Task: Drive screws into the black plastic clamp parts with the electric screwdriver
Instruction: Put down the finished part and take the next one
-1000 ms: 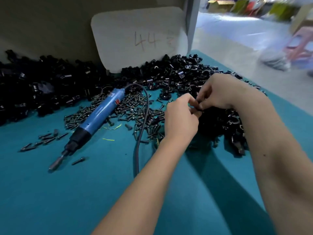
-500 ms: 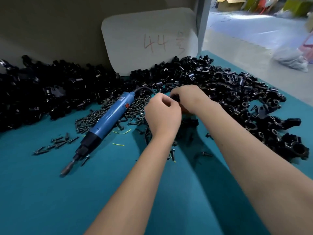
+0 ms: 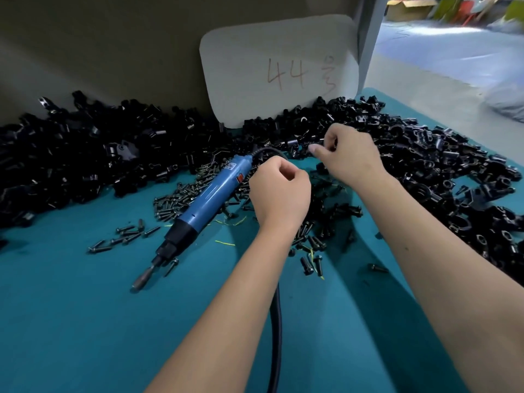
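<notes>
The blue electric screwdriver [image 3: 209, 199] lies on the teal table [image 3: 85, 321], its bit pointing to the near left, and neither hand touches it. Loose screws [image 3: 181, 199] are scattered around it. My left hand [image 3: 279, 194] hovers just right of the screwdriver as a curled fist; nothing shows in it. My right hand [image 3: 348, 160] reaches into the pile of black clamp parts [image 3: 453, 180] behind, its fingers curled round a small black clamp part [image 3: 334, 143].
More black clamp parts [image 3: 85, 160] are heaped along the back left. A white card [image 3: 278, 69] marked 44 leans on the back wall beside a grey post [image 3: 368, 38]. The screwdriver's black cable [image 3: 275, 321] runs toward me under my left forearm. More screws [image 3: 309, 262] lie between my arms.
My hands were joined on one small black part; now they are apart. The right hand has moved back into the clamp pile, the left stays by the screwdriver.
</notes>
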The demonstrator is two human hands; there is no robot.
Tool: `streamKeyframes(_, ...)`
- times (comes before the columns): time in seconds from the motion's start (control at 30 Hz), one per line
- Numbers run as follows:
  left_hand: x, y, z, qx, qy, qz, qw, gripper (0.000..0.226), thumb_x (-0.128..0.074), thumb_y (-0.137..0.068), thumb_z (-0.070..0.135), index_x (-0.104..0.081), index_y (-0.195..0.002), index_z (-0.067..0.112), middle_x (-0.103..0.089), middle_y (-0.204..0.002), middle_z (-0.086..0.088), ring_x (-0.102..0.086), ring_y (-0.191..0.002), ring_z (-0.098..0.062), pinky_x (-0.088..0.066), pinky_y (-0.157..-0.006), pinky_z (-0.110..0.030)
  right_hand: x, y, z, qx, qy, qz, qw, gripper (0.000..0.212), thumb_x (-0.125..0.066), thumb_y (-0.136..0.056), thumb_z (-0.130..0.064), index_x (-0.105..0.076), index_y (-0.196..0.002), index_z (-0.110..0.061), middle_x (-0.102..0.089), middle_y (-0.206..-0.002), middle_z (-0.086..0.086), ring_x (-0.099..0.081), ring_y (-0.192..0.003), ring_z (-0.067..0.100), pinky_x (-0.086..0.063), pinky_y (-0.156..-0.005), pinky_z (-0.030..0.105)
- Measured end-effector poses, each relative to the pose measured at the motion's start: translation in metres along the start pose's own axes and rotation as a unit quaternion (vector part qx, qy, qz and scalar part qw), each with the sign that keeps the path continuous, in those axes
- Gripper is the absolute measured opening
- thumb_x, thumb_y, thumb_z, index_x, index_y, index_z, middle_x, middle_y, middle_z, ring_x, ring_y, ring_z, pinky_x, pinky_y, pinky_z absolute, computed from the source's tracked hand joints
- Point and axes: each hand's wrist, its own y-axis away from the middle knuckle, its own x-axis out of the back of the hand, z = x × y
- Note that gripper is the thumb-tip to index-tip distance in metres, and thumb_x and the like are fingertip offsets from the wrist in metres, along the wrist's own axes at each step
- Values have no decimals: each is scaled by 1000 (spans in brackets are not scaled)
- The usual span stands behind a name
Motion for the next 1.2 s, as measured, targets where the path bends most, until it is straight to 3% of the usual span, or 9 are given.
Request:
streamKeyframes(0.1,1,-2,0,9,4,-1,1000,11,-63,-87,12,-66,-77,16,-67,-72,5,-61,-63,-11,-53,-61,-30,5,3,-7,12,-50,27,998,22,-67,-98,-29,-51,-89,-17,-60,-80,1,-58,-78,24,-42,-67,34)
streamKeyframes(0.23,13,-7,3,1,26,29,999,12,-63,-86,11,-67,-76,16,-67,-70,6,-59,-64,-8,-50,-61,-27,7,16,-36,-32,-325,-75,942,11,-56,-102,-9,-65,-108,-12,-69,-77,6,-54,-55,10,-44,-51,23)
streamKeyframes(0.37,41,-18,1,-15,23,63,998,13,-64,-84,13,-67,-73,18,-67,-70,7,-61,-68,-8,-50,-65,-29,-2,34,-69,-18,-365,-139,920,19,-55,-102,-14,-69,-91,-7,-53,-58,-2,-37,-42,7,-28,-38,19)
streamKeyframes(0.53,104,-43,-26,-30,-31,160,986,15,-62,-84,13,-66,-73,21,-66,-70,9,-60,-68,-5,-44,-61,-22,-29,52,-113,-23,-431,-237,870,17,-47,-106,-14,-62,-99,-12,-32,-52,-4,-23,-40,9,-16,-40,18)
streamKeyframes(0.67,161,-70,-66,-1,-255,180,950,22,-59,-92,18,-69,-111,20,-64,-121,-6,-50,-122,-31,-42,-98,-34,-49,59,-140,17,-421,-252,871,17,-46,-108,-17,-61,-100,-12,-52,-61,3,-40,-48,15,-32,-42,25)
streamKeyframes(0.8,197,-88,-96,47,-386,61,919,62,-51,-98,11,-35,-158,9,-31,-163,-19,-27,-148,-40,-27,-118,-41,-65,65,-158,23,-409,-277,869,17,-42,-110,-12,-56,-100,-9,-65,-77,8,-52,-54,15,-39,-44,27)
streamKeyframes(0.97,203,-80,-107,-3,-356,95,930,45,-69,-95,11,-53,-136,17,-66,-115,-11,-60,-109,-35,-46,-77,-42,-75,72,-166,58,-366,-275,887,23,-43,-111,-20,-65,-110,-13,-43,-77,11,-32,-50,11,-26,-48,29)
streamKeyframes(1.1,199,-74,-99,14,-280,124,952,30,-77,-89,11,-52,-105,18,-68,-84,-6,-65,-83,-30,-56,-74,-46,-75,76,-167,-3,-468,-284,836,31,-35,-109,-15,-64,-118,-9,-43,-84,10,-30,-58,14,-24,-46,27)
streamKeyframes(1.2,194,-71,-94,30,-273,108,956,41,-62,-81,-4,-51,-111,21,-64,-86,-7,-64,-84,-31,-55,-68,-44,-76,77,-163,10,-453,-275,848,36,-35,-107,-2,-61,-129,-12,-49,-86,11,-43,-65,18,-40,-48,26)
